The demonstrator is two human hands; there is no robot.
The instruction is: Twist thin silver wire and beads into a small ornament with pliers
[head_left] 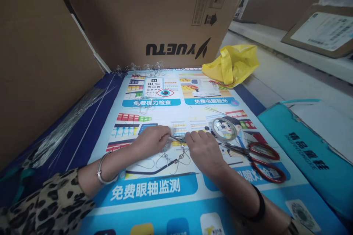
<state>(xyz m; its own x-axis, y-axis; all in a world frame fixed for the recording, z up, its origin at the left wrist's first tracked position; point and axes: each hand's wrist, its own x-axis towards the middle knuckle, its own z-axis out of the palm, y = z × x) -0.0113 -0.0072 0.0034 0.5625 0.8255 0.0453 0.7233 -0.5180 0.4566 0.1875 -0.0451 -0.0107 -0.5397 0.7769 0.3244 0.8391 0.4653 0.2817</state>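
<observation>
My left hand (154,138) is closed in a pinch, with a silver bracelet on its wrist. Opposite it, my right hand (204,152) has its fingers curled in. A short silver wire (178,139) spans the small gap between both hands. From there, thin looped wire with small clear beads (176,161) hangs down over the poster; the ends inside my fingers are hidden. To the right of my right hand lie scissors (266,158) with red handles. A round, clear disc-like thing (224,129) sits by their tips.
A printed poster (193,112) covers the work surface. Cardboard boxes (132,14) wall the back and left. Loose wires (71,125) and a green-handled tool (23,180) lie left. Tangled beaded wire (149,67), a yellow bag (233,64) and a teal box (303,154) lie around.
</observation>
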